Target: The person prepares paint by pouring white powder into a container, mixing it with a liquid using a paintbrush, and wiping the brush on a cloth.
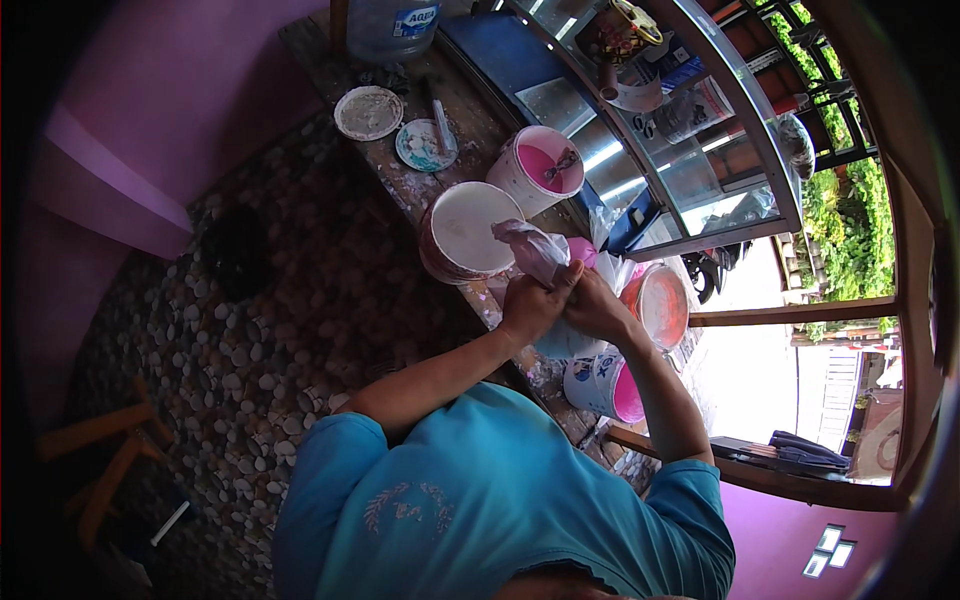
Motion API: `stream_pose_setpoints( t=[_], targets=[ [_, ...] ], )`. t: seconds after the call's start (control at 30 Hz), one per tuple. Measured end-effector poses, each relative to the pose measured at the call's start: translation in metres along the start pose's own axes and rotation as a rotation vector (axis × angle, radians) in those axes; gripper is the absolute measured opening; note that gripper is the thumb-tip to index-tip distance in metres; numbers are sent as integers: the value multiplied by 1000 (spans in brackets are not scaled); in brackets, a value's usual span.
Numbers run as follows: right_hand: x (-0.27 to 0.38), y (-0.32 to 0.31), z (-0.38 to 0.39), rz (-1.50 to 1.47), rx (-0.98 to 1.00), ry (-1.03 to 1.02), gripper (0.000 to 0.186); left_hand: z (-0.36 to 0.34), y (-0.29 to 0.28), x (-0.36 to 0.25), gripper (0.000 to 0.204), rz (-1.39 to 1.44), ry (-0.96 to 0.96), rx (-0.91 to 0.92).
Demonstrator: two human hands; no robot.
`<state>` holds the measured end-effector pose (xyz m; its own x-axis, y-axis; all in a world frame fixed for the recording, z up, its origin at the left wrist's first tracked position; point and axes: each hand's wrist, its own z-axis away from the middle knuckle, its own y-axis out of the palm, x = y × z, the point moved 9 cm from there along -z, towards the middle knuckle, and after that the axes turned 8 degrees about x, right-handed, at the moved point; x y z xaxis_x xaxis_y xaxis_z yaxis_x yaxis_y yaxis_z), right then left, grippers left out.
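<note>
Both hands meet over the bench, closed around a whitish plastic bag (540,250). Its crumpled top sticks out above the fingers of my left hand (533,308). Pressed against it, my right hand (598,306) grips the same bag. Just behind the hands shows a pink bulge (582,251); whether it belongs to the bag I cannot tell. To the left stands a round tub with a pale top (475,232). Farther back is a white bucket (510,182) with pink contents and a tool in it. An orange-rimmed tub (660,308) sits right of my hands.
A white bucket with pink inside (592,385) stands near my right forearm. Two round lids (369,112) and a knife-like tool (440,122) lie at the bench's far left, by a large clear water jug (385,30). A glass display case (690,110) rises behind the buckets.
</note>
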<state>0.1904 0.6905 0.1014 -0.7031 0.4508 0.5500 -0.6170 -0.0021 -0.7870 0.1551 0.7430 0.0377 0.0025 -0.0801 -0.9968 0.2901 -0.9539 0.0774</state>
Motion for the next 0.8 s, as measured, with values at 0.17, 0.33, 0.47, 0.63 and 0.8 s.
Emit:
stream_pose_setpoints(
  t=[0.17,0.33,0.47,0.63,0.8],
  targets=[
    [3,3,5,-35,88,-50,51,-3,-3,16,58,12,-33,-173],
    [-34,18,15,-647,158,118,54,-14,2,44,50,209,-152,-149],
    [-31,6,21,-647,43,225,47,-14,4,50,44,321,-252,-71],
    [-42,-10,25,-460,-254,330,47,-10,0,44,44,296,-257,-123],
    [-63,-24,1,-99,-56,441,68,-7,3,40,36,-25,-141,-132]
  ],
)
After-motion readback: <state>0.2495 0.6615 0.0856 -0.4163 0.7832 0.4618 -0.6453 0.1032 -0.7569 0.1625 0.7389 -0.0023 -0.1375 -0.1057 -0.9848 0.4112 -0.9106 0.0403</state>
